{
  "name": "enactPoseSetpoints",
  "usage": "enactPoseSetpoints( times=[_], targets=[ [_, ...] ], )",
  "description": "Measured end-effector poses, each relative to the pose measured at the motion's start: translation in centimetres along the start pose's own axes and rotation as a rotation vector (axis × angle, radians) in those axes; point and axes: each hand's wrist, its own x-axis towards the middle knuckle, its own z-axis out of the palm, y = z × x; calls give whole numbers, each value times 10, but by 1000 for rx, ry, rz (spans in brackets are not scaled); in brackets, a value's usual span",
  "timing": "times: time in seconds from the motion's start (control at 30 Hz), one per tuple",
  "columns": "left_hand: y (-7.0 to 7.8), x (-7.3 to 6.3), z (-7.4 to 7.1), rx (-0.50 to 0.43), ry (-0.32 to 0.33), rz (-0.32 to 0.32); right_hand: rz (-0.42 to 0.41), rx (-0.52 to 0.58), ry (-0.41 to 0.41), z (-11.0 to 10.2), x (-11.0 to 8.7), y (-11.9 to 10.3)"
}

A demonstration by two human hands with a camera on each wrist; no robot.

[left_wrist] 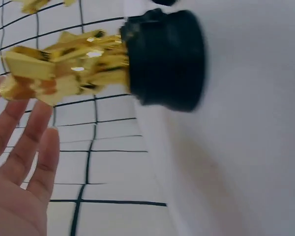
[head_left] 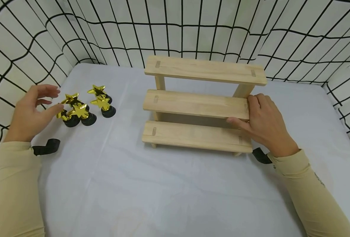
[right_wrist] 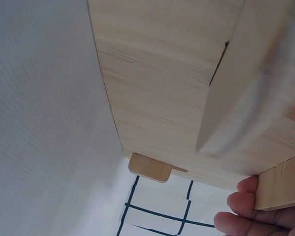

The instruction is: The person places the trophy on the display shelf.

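A three-tier wooden shelf (head_left: 203, 102) stands on the white cloth. My right hand (head_left: 265, 125) grips the right end of its middle board, thumb along the front edge. In the right wrist view, fingertips (right_wrist: 242, 202) curl against the shelf's wood (right_wrist: 152, 98). At the left, several small trophies with gold stars (head_left: 80, 111) and black bases (head_left: 108, 112) stand grouped. My left hand (head_left: 34, 110) is beside them, its fingers loosely spread and holding nothing. One trophy (left_wrist: 164, 61) looms large and blurred in the left wrist view, close to the open left hand (left_wrist: 19, 172).
Black wire grid panels (head_left: 181, 36) rise behind the table and on both sides. White cloth (head_left: 163, 194) covers the tabletop. A black strap piece (head_left: 47, 147) sticks out at the left wrist, and another black piece (head_left: 261, 156) at the right.
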Motion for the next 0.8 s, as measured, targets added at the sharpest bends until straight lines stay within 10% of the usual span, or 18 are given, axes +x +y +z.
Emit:
enactPoseSetpoints(
  times=[0.3,0.8],
  targets=[
    [-17,-5,4,-32,-58,0,8,14,8,1,-1,1],
    [-33,-2,6,118,-209,-204,29,18,-10,0,-1,0]
  ],
)
